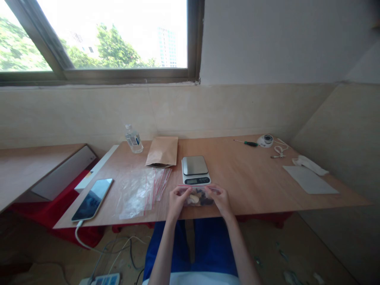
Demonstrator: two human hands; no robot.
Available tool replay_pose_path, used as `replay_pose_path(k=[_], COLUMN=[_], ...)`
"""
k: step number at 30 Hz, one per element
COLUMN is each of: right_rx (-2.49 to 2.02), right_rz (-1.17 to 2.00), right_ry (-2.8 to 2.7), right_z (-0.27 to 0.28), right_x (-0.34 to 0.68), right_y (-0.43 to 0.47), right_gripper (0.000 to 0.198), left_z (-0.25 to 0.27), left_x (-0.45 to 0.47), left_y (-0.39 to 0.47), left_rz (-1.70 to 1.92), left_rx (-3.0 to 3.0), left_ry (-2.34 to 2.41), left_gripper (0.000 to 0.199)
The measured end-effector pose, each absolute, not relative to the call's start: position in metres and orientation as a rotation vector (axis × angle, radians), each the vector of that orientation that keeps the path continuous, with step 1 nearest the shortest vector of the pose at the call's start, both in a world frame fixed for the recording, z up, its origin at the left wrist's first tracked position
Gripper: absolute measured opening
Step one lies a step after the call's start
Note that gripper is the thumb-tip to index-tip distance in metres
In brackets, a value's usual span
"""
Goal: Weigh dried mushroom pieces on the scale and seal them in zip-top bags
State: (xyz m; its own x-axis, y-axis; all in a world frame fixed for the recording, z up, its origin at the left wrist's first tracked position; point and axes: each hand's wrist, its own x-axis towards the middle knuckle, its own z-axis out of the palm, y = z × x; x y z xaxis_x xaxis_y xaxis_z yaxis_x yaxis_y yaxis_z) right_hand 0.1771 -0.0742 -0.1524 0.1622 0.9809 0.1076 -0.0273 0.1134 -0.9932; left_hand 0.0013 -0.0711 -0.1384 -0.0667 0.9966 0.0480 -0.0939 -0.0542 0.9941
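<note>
Hands, left [177, 201] and right [221, 200], fingers pinching filled zip bag [198, 196] at tabletop [252, 178] edge before scale [195, 170]; press seal evenly along full strip.

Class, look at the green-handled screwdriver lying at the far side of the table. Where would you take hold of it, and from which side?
Probably by the green handle, its thickest part, rather than the thin bare shaft pointing left. The screwdriver lies flat on the table, so come from above, fingers either side of the handle. The white round device sits close on its right, so avoid that side.
</note>
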Motion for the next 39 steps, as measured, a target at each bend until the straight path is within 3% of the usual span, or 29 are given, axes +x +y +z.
replay_pose_path(k=[4,14,30,39], right_rx=[-1.166,-1.042,-1.126,-0.993], right_rz=[1.004,1.309,1.056,1.280], right_ry=[-1.108,-1.062,-1.135,-1.163], right_z=[-0.151,-0.141,-0.144,-0.147], right_x=[0.176,0.171,0.168,0.168], right_y=[-0.074,-0.077,-0.072,-0.072], right_gripper=[0.027,0.029,0.022,0.026], left_z=[-0.139,-0.143,-0.146,-0.135], left_x=[0.001,0.006,0.003,0.006], left_y=[-0.071,-0.069,-0.068,-0.070], left_rz=[1.375,1.344,1.312,1.213], left_rx=[1.149,1.061,1.143,1.173], left_ry=[1.186,1.044,1.142,1.035], left_gripper=[0.026,0.027,0.028,0.027])
